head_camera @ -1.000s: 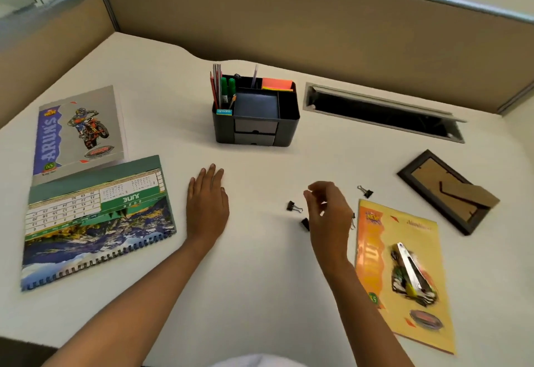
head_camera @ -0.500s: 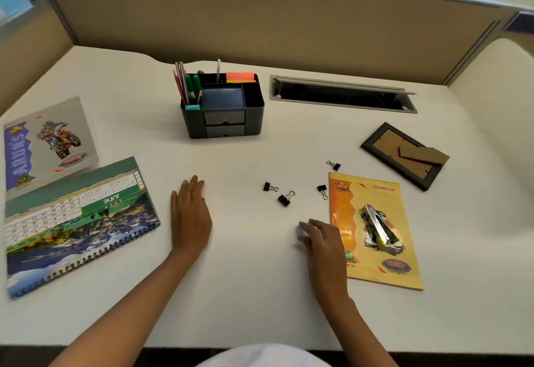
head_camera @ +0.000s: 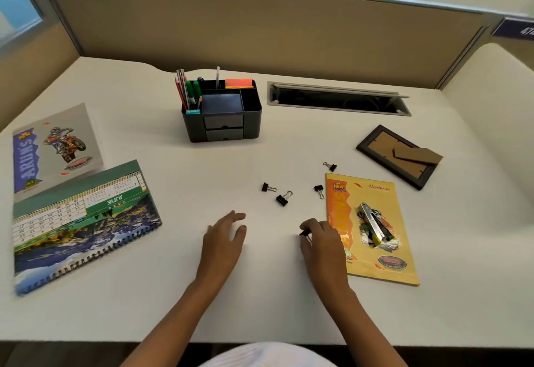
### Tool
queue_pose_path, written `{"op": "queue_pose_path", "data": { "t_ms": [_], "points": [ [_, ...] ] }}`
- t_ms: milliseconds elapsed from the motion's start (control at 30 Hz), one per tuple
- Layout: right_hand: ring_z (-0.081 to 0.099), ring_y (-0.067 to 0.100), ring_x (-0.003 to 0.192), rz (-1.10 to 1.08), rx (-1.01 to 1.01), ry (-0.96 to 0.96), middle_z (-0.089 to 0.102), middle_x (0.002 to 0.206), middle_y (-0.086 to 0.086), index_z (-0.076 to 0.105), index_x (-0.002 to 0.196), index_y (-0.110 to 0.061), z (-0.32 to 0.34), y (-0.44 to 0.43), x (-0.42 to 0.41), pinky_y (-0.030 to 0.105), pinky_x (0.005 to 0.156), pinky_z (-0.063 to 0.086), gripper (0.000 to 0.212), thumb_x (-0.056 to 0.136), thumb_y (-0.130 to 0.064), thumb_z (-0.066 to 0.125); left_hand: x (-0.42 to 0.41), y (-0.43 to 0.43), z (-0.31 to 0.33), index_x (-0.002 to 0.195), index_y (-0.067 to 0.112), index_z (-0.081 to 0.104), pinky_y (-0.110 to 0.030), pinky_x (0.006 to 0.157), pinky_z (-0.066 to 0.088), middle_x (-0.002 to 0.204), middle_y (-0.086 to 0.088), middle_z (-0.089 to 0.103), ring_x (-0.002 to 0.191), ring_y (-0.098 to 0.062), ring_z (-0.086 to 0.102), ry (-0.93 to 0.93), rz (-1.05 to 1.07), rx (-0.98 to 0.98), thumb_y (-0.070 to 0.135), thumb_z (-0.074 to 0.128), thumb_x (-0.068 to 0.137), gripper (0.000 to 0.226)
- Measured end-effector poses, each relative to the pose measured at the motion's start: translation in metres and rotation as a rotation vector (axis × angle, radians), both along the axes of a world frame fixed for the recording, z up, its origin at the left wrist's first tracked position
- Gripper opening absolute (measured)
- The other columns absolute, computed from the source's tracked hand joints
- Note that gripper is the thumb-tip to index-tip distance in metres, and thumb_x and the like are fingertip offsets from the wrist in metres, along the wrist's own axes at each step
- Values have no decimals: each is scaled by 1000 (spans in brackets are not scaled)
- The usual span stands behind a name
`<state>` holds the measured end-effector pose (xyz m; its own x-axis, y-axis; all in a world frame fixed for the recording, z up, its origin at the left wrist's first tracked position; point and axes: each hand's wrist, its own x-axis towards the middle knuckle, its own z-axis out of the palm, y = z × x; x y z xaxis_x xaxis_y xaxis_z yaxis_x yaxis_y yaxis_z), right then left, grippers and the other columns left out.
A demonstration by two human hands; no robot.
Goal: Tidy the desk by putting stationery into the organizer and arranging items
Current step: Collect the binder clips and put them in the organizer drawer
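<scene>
A black desk organizer (head_camera: 252, 124) stands at the back middle of the desk, with pens, pencils and orange sticky notes in its back compartments. Several black binder clips lie loose on the desk: one (head_camera: 267, 187), another (head_camera: 283, 198), a third (head_camera: 319, 190), and one farther back (head_camera: 330, 166). My right hand (head_camera: 322, 241) pinches a small black binder clip (head_camera: 304, 233) at the desk surface, left of the yellow notebook (head_camera: 372, 268). A stapler (head_camera: 375, 223) lies on that notebook. My left hand (head_camera: 224, 239) hovers flat with fingers apart, holding nothing.
A spiral desk calendar (head_camera: 81, 222) and a grey notebook with a motorbike (head_camera: 55, 147) lie at the left. A picture frame (head_camera: 400, 155) lies face down at the right. A cable slot (head_camera: 338, 99) is cut into the desk in front of the partition wall.
My right hand came back toward me and closed its fingertips on a binder clip near the yellow notebook. My left hand shifted right, nearer the right hand.
</scene>
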<state>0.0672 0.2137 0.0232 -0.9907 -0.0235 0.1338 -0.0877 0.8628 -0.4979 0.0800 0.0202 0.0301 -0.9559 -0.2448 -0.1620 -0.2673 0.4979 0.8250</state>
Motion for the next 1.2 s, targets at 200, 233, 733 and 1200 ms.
{"op": "queue_pose_path", "data": {
  "t_ms": [200,233,733,1200],
  "points": [
    [51,13,91,190,-124,117,62,99,-6,54,111,-21,42,-31,11,26,70,46,31,84,-10,66,6,24,27,109,23,61,-28,86,52,106,-2,71,91,-14,69,-200,17,637,30,34,101,30],
    [52,14,91,221,-96,125,63,98,-6,54,111,-21,44,-36,14,26,68,48,33,83,-8,66,5,27,27,108,19,62,-28,83,53,103,-6,71,89,-17,70,-232,36,696,32,32,101,34],
    [59,18,93,237,-78,163,67,101,1,64,107,-14,29,-40,-8,23,70,47,35,80,6,65,9,15,32,101,3,66,-23,77,57,91,-14,73,85,-22,72,-181,136,802,7,46,97,22],
    [48,27,88,120,194,-19,59,94,8,57,84,-6,-8,-40,-78,30,55,32,19,80,9,46,8,7,20,104,-1,65,-30,89,54,98,-17,72,92,-22,70,-160,169,896,9,48,96,21]
  ]
}}
